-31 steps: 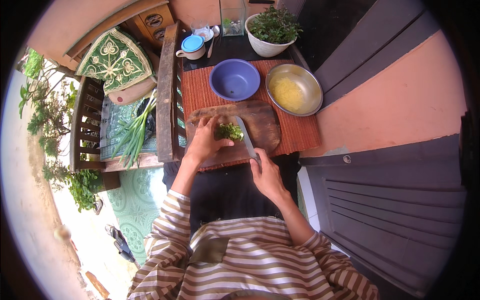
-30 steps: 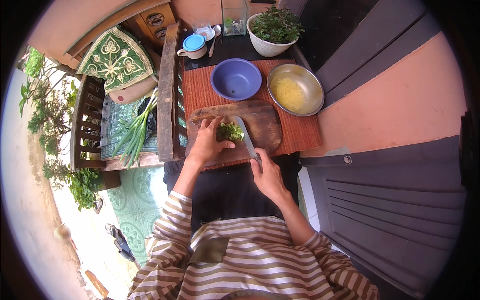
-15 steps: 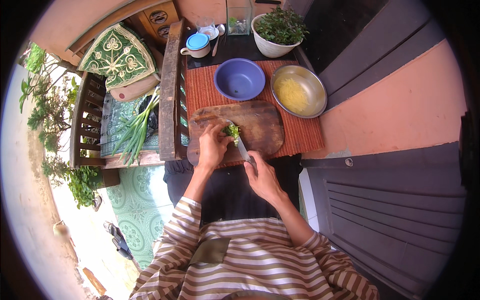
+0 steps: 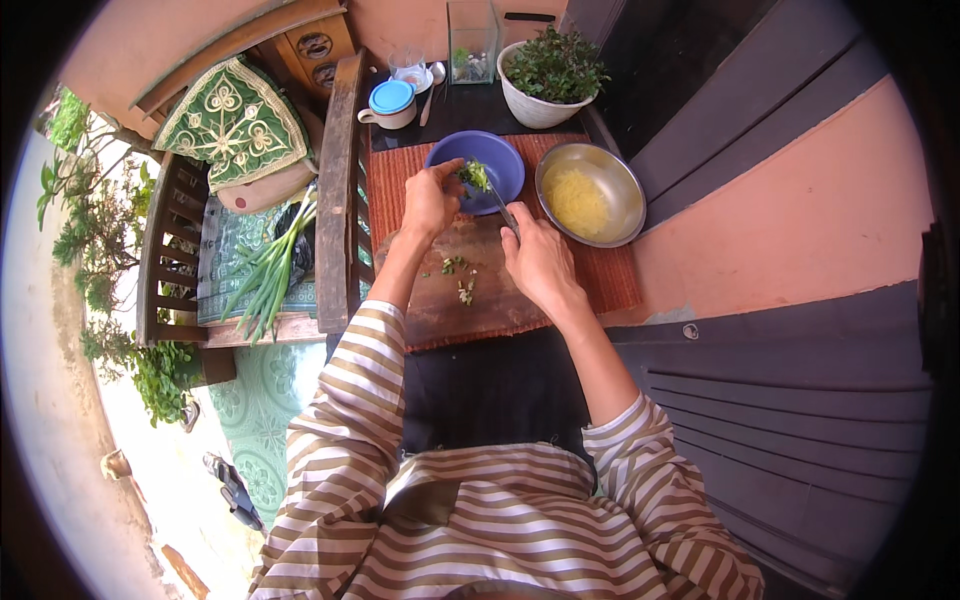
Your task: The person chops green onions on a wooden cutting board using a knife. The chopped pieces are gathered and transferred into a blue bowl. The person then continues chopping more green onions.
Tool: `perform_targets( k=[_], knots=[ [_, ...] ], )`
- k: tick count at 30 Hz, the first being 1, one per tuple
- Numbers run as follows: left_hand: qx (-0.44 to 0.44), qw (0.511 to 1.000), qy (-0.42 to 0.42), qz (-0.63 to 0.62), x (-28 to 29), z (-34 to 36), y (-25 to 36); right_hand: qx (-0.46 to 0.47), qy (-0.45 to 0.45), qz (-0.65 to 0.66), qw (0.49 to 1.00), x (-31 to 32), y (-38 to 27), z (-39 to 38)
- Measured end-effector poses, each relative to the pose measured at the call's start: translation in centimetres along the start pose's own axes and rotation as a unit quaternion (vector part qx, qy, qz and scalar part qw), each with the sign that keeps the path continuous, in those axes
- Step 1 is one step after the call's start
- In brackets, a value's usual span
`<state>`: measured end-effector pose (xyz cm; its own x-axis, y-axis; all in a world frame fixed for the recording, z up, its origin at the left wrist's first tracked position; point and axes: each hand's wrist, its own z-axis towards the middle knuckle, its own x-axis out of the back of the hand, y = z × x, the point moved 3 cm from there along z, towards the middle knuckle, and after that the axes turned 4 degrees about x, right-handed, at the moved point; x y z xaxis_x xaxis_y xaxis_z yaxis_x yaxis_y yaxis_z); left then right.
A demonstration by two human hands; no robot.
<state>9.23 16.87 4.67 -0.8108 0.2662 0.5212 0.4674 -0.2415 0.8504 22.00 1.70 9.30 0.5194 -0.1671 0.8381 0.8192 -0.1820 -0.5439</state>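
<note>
My left hand point(image 4: 436, 197) reaches into the near side of the blue bowl point(image 4: 492, 150), fingers bent and apart beside chopped greens point(image 4: 477, 175). My right hand point(image 4: 535, 250) grips a knife point(image 4: 498, 202), its blade angled into the bowl with greens against it. Whether my left fingertips touch the greens or the blade is unclear. Below lies the wooden cutting board point(image 4: 420, 300) with a few loose green bits point(image 4: 454, 266). A steel bowl point(image 4: 620, 195) holding pale yellow shreds stands to the right on the orange woven mat point(image 4: 610, 280).
Behind are a lidded mug point(image 4: 391, 110), a glass point(image 4: 408, 62), a spoon point(image 4: 432, 90), a glass tank point(image 4: 472, 45) and a potted plant point(image 4: 545, 100). A wooden bench rail point(image 4: 340, 200) borders the left, with spring onions point(image 4: 265, 270) on the seat. A wall point(image 4: 760, 220) is right.
Both hands and the knife have moved away from me, from the board to the blue bowl, taking most of the chopped greens. Loose bits are left on the board.
</note>
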Motion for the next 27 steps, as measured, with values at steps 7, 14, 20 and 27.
perform_targets(
  k=[7,14,20,27],
  knots=[
    [-0.018,0.999,0.026,0.029,0.4,0.8,0.0,0.023,0.015,-0.035,0.999,0.6,0.9,1.5],
    [-0.123,0.967,0.024,0.223,0.0,0.6,-0.9,-0.001,0.004,0.066,0.998,1.8,0.2,0.2],
    [-0.071,0.956,-0.014,0.283,0.9,0.2,0.4,-0.026,-0.032,0.134,0.990,0.9,1.8,-6.3],
    [-0.205,0.943,0.091,0.246,1.1,-0.9,0.5,0.010,-0.027,0.028,0.999,-2.8,2.2,-11.0]
  ],
)
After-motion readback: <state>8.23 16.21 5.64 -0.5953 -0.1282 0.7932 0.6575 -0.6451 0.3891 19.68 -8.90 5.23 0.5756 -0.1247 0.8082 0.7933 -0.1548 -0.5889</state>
